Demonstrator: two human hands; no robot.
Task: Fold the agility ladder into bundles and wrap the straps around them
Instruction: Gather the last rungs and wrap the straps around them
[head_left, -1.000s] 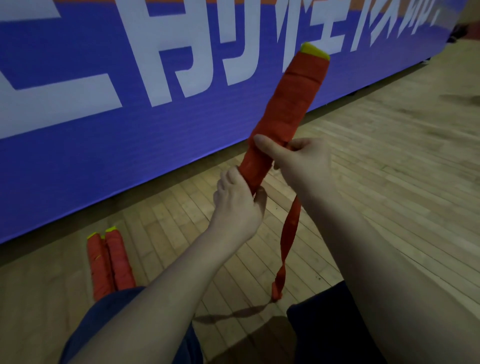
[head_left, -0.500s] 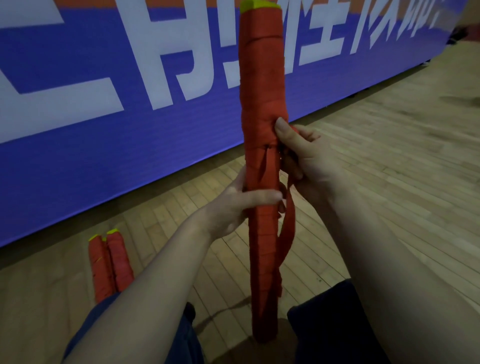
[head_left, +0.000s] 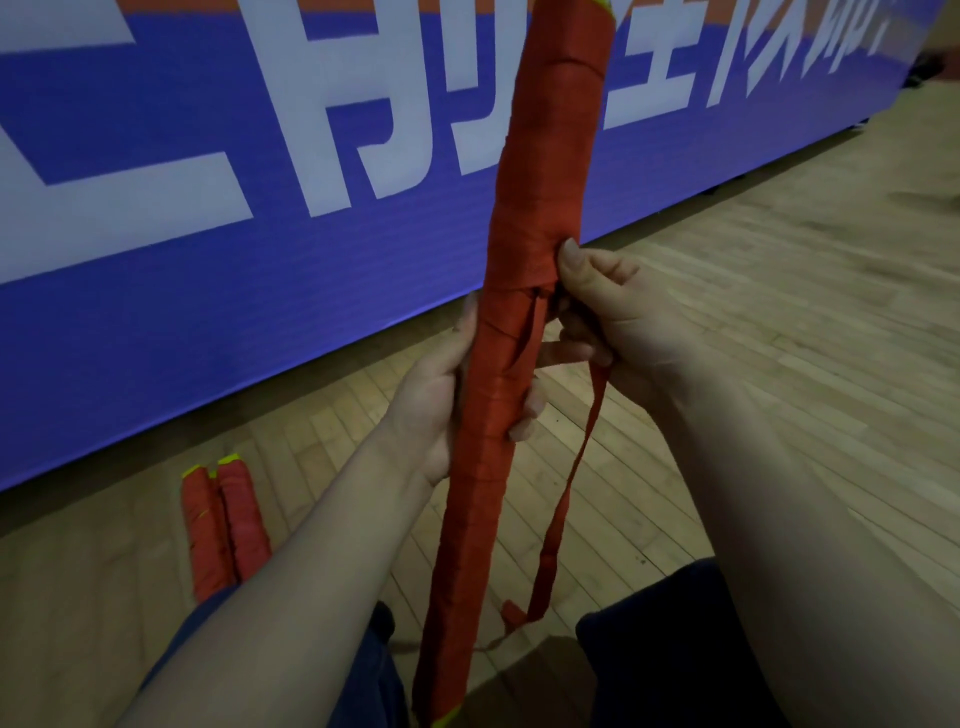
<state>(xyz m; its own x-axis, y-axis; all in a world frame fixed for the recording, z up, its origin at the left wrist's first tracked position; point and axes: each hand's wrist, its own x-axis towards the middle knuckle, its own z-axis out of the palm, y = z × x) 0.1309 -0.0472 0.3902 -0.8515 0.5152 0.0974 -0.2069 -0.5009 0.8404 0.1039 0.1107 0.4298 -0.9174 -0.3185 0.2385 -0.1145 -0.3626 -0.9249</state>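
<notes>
**Ladder bundle held upright as strap hangs loose**

A seated person holds a long red agility-ladder bundle nearly upright in front of them, its top leaning slightly right. Its lower end drops between the knees of their dark trousers. Yellow-green rung tips peek out at both ends. The bottom runs out of view, so it is unclear whether it meets the floor.

The left hand is wrapped round the bundle at about mid-length, with the fingertips showing on its right side. The right hand sits just above and beside it. Its thumb is pressed against the bundle's right edge, at the lowest turn of the tight wrapping, and its curled fingers grip the red strap. From that hand the strap's free tail hangs slack, down to a folded end near the right knee.

On the wooden floor to the left, two wrapped red bundles lie side by side, touching. Behind them a blue banner with large white lettering runs along the floor.
</notes>
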